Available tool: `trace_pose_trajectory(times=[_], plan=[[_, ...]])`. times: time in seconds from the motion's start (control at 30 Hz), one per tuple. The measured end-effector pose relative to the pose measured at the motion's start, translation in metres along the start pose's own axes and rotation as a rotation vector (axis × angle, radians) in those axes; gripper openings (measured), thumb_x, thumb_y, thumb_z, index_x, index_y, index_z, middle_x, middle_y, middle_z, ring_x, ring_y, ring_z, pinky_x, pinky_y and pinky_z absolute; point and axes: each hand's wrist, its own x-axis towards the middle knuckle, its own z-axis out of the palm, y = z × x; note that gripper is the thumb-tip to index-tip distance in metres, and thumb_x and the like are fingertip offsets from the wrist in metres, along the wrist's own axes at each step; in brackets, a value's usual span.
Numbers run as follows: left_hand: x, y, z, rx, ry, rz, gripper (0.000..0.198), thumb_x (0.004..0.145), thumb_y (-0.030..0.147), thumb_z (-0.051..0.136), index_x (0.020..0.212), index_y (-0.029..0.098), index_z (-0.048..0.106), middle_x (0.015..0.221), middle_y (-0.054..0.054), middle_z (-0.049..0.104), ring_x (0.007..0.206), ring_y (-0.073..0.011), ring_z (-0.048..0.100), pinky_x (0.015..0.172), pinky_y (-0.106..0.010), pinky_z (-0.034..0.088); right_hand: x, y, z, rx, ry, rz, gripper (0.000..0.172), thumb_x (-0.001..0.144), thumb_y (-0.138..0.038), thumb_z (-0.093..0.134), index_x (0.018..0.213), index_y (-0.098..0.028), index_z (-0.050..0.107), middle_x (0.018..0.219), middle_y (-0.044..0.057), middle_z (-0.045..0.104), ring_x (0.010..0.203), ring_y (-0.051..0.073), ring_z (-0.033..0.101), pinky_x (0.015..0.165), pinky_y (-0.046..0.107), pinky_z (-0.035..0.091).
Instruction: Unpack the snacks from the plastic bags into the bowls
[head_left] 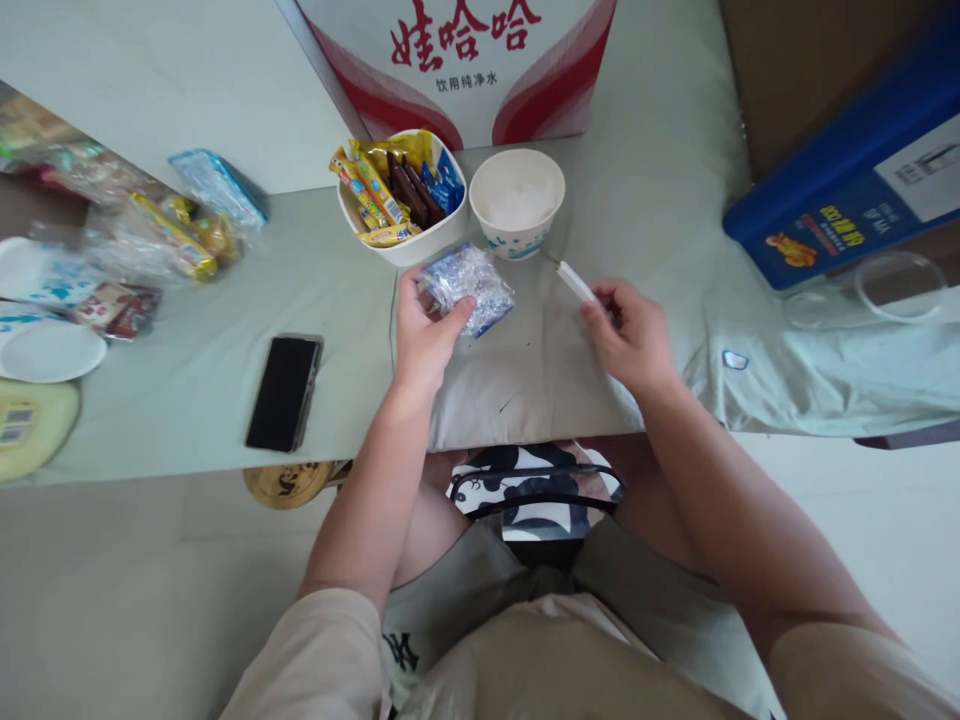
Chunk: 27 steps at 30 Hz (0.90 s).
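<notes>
- I look down on a broad table under a pale green cloth [652, 200], with both of the person's hands over its near part.
- At the far middle I see a large white carton with red swooshes and red lettering [480, 112], standing upright.
- On the right I have a glossy blue box with yellow print [832, 215]; a clear plastic cup [900, 285] is on its near side.
- Just nearer than the carton sits a white rounded-square bowl [424, 243], holding yellow wrapped sticks [381, 190], dark brown sticks [411, 190] and a blue wrapper [444, 188].
- Right beside it, to the right, I see a round white paper cup with blue print [525, 242], with something whitish inside.
- The left hand [426, 330] pinches its load, thumb across the near face and fingers at the left edge.
- The right hand [634, 335] pinches with thumb and forefinger, the other fingers curled in.
- A black phone [283, 393] lies flat at the near left.
- The crumpled clear-and-blue plastic packet [478, 285] is in the left hand, nearer than bowl and cup; I cannot tell whether it touches them.
- The slim white-handled tool [576, 282] is in the right hand, its thin tip pointing far left, near the cup.
</notes>
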Motion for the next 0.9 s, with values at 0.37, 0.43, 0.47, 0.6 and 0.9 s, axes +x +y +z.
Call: trace_pose_trajectory(times=[0.37, 0.43, 0.47, 0.6, 0.9], plan=[[-0.012, 0.008, 0.014, 0.188, -0.065, 0.038, 0.071, 0.078, 0.058, 0.085, 0.128, 0.028, 0.045, 0.118, -0.006, 0.065, 0.099, -0.0191, 0.071, 0.087, -0.034, 0.06, -0.002, -0.032, 0.012, 0.209, -0.213, 0.001, 0.034, 0.094, -0.046, 0.051, 0.095, -0.018, 0.071, 0.068, 0.002, 0.065, 0.058, 0.014, 0.051, 0.059, 0.029, 0.037], [-0.013, 0.009, 0.016, 0.19, -0.041, 0.028, 0.07, 0.077, 0.056, 0.087, 0.126, 0.027, 0.045, 0.115, -0.005, 0.065, 0.094, -0.0174, 0.07, 0.084, -0.032, 0.059, -0.001, -0.032, 0.011, 0.206, -0.262, 0.004, 0.034, 0.094, -0.046, 0.05, 0.089, -0.019, 0.07, 0.065, 0.001, 0.062, 0.058, 0.014, 0.051, 0.059, 0.029, 0.036], [-0.012, 0.009, 0.017, 0.189, -0.027, 0.024, 0.07, 0.076, 0.055, 0.087, 0.125, 0.027, 0.045, 0.114, -0.004, 0.065, 0.093, -0.0169, 0.07, 0.082, -0.031, 0.059, 0.0, -0.032, 0.011, 0.208, -0.294, 0.008, 0.036, 0.095, -0.047, 0.048, 0.086, -0.019, 0.068, 0.063, 0.001, 0.061, 0.057, 0.014, 0.05, 0.06, 0.029, 0.036], [-0.009, 0.006, 0.017, 0.161, 0.028, 0.027, 0.07, 0.072, 0.055, 0.09, 0.12, 0.027, 0.048, 0.111, -0.004, 0.065, 0.093, -0.017, 0.069, 0.082, -0.03, 0.059, 0.001, -0.032, 0.009, 0.203, -0.373, 0.034, 0.04, 0.095, -0.048, 0.046, 0.077, -0.019, 0.065, 0.058, 0.0, 0.056, 0.056, 0.014, 0.049, 0.06, 0.029, 0.035], [0.019, 0.006, -0.017, -0.064, 0.248, -0.066, 0.063, 0.07, 0.055, 0.089, 0.112, 0.03, 0.048, 0.116, -0.002, 0.065, 0.103, -0.0194, 0.069, 0.09, -0.035, 0.059, 0.008, -0.019, 0.003, 0.107, -0.238, 0.029, 0.039, 0.095, -0.048, 0.047, 0.089, -0.017, 0.072, 0.066, 0.004, 0.062, 0.062, 0.017, 0.052, 0.062, 0.031, 0.037]])
